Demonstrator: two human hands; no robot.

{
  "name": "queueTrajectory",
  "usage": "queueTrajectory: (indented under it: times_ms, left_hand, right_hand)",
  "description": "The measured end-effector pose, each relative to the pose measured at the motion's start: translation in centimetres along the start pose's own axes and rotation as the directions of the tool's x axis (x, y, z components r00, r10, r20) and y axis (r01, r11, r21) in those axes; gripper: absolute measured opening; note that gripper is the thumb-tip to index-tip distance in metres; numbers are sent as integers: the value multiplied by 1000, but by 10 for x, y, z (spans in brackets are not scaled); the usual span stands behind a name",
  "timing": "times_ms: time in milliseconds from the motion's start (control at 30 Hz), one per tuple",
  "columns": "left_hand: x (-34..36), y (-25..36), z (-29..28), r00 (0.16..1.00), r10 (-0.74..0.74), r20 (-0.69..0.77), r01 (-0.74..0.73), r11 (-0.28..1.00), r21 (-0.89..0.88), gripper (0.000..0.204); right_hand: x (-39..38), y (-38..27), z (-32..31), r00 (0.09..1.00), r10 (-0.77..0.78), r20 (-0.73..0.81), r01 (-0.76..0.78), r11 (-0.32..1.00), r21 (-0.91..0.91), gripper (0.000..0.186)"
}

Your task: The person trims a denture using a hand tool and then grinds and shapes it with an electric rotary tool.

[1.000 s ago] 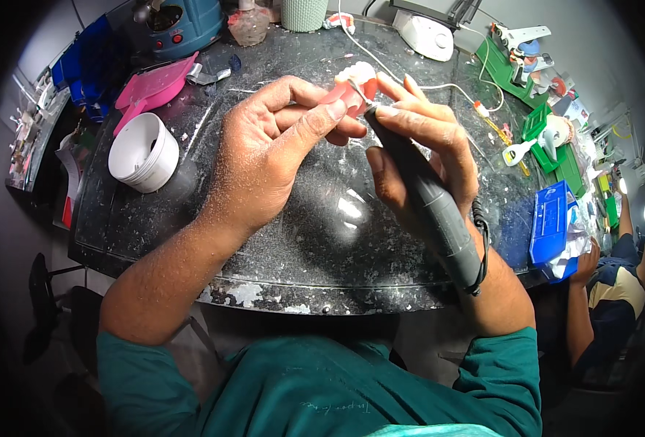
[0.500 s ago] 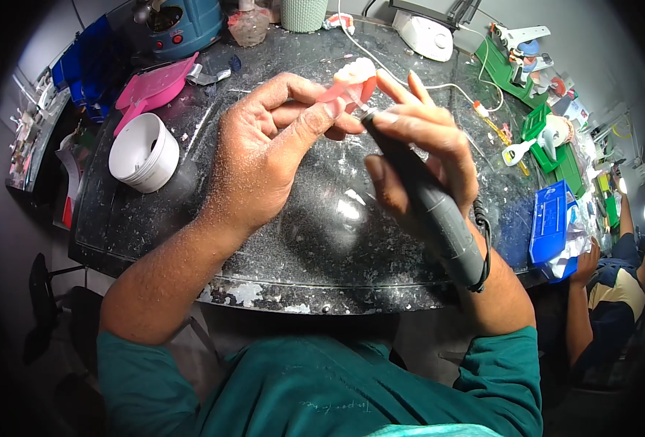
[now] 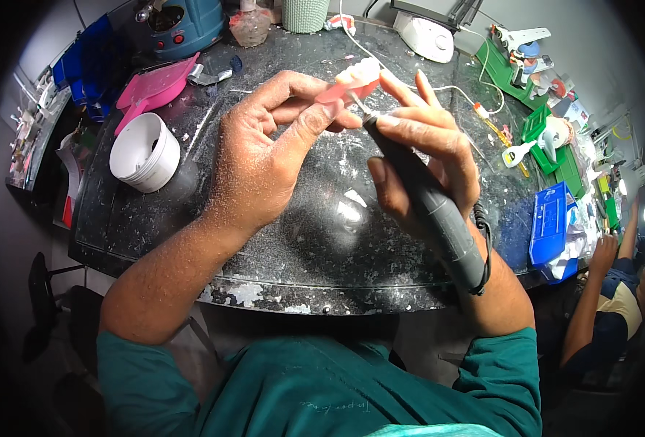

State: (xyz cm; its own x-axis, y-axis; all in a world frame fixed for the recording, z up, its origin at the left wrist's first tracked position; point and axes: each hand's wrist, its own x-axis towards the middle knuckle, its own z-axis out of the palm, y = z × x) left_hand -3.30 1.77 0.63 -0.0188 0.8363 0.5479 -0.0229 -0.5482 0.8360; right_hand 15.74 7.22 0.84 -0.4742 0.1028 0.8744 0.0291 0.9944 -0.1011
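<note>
My left hand [image 3: 260,153], dusted with pale powder, is closed on a pink denture [image 3: 341,93] with pale teeth along its top, pinching it between thumb and fingers. A black cylindrical handpiece [image 3: 428,204] with a coiled cord lies in the grip of my right hand [image 3: 432,153]; its thin metal bit [image 3: 359,103] points into the denture's pink base, and whether it touches is unclear. Two raised fingers of my right hand reach up beside the denture's right side. Both hands are above the dark, powder-covered bench [image 3: 301,269].
A white tub [image 3: 144,164] and pink dustpan [image 3: 151,87] sit left. Behind are a blue machine [image 3: 184,33], basket [image 3: 304,14] and white device [image 3: 423,40]. Green trays [image 3: 567,167] and a blue box [image 3: 548,226] line the right, where a co-worker [image 3: 614,306] sits.
The denture has tilted slightly in my left fingers and the handpiece tip has shifted a little with it. At the right, the co-worker's near hand has moved up and rightward.
</note>
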Motion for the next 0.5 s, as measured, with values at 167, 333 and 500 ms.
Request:
queueTrajectory:
  times_ms: [167, 333, 500]
  left_hand:
    - [1, 1, 3, 1000, 7, -15, -7, 1000, -1, 19]
    - [0, -1, 3, 998, 52, -25, -53, 998, -45, 18]
    - [-1, -4, 3, 996, 82, -30, -81, 997, 17, 17]
  right_hand:
    - [-2, 5, -2, 998, -14, -58, 14, 1000, 2, 35]
    - [2, 2, -5, 999, -46, -29, 45, 999, -31, 36]
    - [0, 4, -3, 998, -40, -45, 38, 998, -46, 34]
